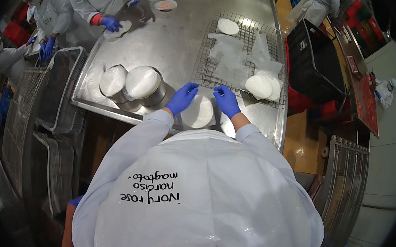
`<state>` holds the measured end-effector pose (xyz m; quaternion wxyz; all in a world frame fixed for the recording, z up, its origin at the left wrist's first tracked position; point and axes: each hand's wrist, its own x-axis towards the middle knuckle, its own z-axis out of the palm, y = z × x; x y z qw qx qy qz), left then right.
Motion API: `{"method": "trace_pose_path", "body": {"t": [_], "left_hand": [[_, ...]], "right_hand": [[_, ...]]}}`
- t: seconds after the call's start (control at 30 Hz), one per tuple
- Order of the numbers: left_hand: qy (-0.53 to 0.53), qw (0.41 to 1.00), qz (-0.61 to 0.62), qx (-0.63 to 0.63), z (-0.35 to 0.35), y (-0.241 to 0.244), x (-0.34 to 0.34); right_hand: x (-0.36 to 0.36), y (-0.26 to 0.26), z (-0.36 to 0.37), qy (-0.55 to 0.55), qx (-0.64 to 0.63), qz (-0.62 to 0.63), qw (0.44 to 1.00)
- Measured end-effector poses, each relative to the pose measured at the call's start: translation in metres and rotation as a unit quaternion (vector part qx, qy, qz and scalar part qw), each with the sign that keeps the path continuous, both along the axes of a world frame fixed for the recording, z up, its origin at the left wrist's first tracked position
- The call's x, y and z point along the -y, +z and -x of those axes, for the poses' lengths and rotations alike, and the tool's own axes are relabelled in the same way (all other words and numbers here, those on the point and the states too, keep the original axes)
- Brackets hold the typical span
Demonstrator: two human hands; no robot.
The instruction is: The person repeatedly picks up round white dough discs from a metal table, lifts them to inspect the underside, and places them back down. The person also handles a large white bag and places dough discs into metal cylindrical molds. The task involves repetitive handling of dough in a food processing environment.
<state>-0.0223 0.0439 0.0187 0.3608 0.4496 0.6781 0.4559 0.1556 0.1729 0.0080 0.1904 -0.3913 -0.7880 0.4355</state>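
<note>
My left hand [183, 98] and my right hand [227, 100], both in blue gloves, are above the near edge of a steel table [177, 40]. Between them, close to my apron, is a round white disc [198, 112] with clear film showing around it. The fingers of each hand curl inward near the disc's far side. Whether they pinch the thin film is too faint to see. Beyond my right hand, white discs [258, 86] lie on a wire rack [203, 65]. Left of my left hand stand two round metal containers [154, 96] topped with film-covered white discs [143, 81].
Clear plastic bags [230, 61] lie across the rack. Across the table, a co-worker's gloved hand [111, 24] rests on a film-wrapped disc [122, 28]. A pinkish round patty [166, 5] lies farther back. A black bin [315, 59] stands to the right, mesh racks [27, 98] to the left.
</note>
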Motion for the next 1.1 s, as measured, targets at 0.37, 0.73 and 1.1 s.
{"method": "trace_pose_path", "body": {"t": [0.37,0.73,1.1], "left_hand": [[0.050,0.983,0.116,-0.132,0.025,-0.039,0.037],[-0.075,0.989,0.121,-0.036,0.016,-0.041,0.038],[0.014,0.995,0.055,0.080,-0.009,0.004,-0.009]], "right_hand": [[0.046,-0.027,0.050,0.351,0.126,-0.229,0.899],[0.059,0.013,0.028,0.398,0.049,-0.278,0.873],[-0.006,0.045,-0.038,0.052,0.045,0.165,0.984]]}}
